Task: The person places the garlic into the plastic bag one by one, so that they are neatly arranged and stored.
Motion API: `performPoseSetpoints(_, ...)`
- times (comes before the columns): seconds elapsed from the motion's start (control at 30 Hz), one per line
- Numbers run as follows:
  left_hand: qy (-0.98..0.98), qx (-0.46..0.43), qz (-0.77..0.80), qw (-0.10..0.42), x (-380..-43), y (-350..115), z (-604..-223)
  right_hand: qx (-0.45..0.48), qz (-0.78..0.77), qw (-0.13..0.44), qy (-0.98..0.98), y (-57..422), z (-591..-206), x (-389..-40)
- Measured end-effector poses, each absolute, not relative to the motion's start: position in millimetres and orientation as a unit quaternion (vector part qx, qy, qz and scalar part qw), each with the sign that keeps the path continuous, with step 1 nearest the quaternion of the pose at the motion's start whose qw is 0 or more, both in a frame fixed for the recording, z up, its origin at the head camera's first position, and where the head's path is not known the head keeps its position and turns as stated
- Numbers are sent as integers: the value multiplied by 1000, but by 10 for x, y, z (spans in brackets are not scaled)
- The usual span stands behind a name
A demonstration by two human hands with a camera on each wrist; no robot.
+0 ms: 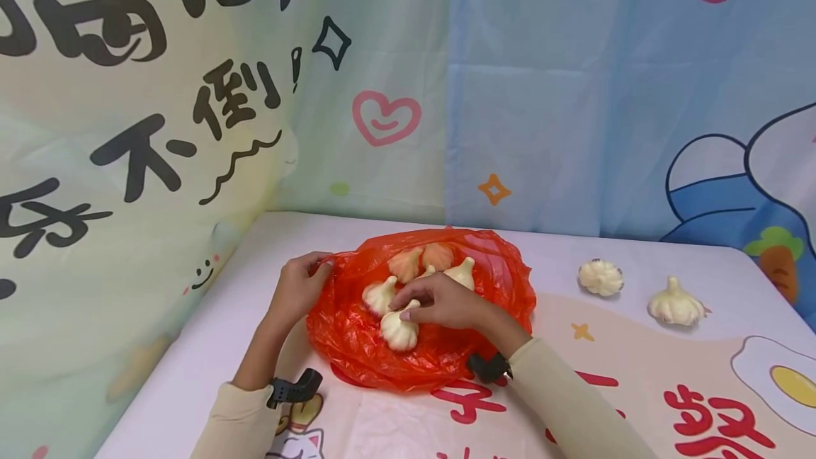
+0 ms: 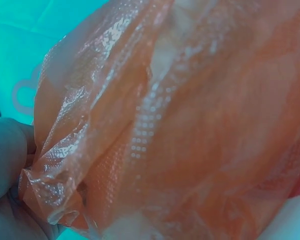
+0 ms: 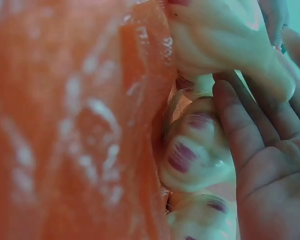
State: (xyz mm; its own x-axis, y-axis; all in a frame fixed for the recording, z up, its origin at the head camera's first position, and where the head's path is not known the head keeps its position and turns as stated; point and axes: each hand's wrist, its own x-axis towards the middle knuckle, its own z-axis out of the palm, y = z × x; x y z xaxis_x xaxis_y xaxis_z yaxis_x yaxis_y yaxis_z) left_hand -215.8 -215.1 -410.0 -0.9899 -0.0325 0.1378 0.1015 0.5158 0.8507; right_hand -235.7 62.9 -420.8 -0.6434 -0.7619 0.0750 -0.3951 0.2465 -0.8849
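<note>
An orange-red plastic bag [image 1: 446,367] lies spread open with several garlic bulbs inside. My left hand [image 1: 299,289] pinches the bag's left edge; in the left wrist view the crumpled plastic [image 2: 55,192] bunches at its fingers. Over the bulbs is my right hand [image 1: 440,299], its fingers loosely extended and its thumb beside the stem of the nearest garlic bulb [image 1: 399,331]. The right wrist view shows that bulb [image 3: 215,37] with its stem in front of the straight fingers [image 3: 240,120]. Another bulb [image 1: 380,296] sits just left of the right fingertips.
Two more garlic bulbs lie outside the bag on the right of the table: one on its side [image 1: 601,278], one upright with its stem up [image 1: 677,303]. A printed cloth [image 1: 529,91] hangs behind the table, and another covers the left side.
</note>
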Motion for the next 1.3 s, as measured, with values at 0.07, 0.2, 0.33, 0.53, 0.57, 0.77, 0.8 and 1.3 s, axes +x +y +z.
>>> performPoseSetpoints(0.07,-867,-21,-494,68,-2160,-2151,-4095,-377,-486,182,767,650,-4214,-2349)
performPoseSetpoints(0.2,-864,-23,-498,70,-2165,-2154,-4095,-370,-499,181,762,705,-4224,-2337)
performPoseSetpoints(0.33,-863,-24,-500,68,-2166,-2156,-4103,-354,-526,184,751,770,-4233,-2313)
performPoseSetpoints(0.53,-864,-21,-499,66,-2166,-2151,-4105,-347,-552,153,743,853,-4229,-2288)
performPoseSetpoints(0.57,-864,-20,-499,66,-2166,-2151,-4106,-342,-550,146,748,872,-4231,-2288)
performPoseSetpoints(0.77,-865,-20,-497,64,-2166,-2144,-4105,-305,-536,119,778,1010,-4221,-2271)
performPoseSetpoints(0.8,-866,-20,-496,64,-2167,-2144,-4105,-301,-537,117,779,1032,-4211,-2265)
performPoseSetpoints(1.3,-871,-14,-488,61,-2192,-2120,-4125,-260,-521,73,810,1470,-4061,-2201)
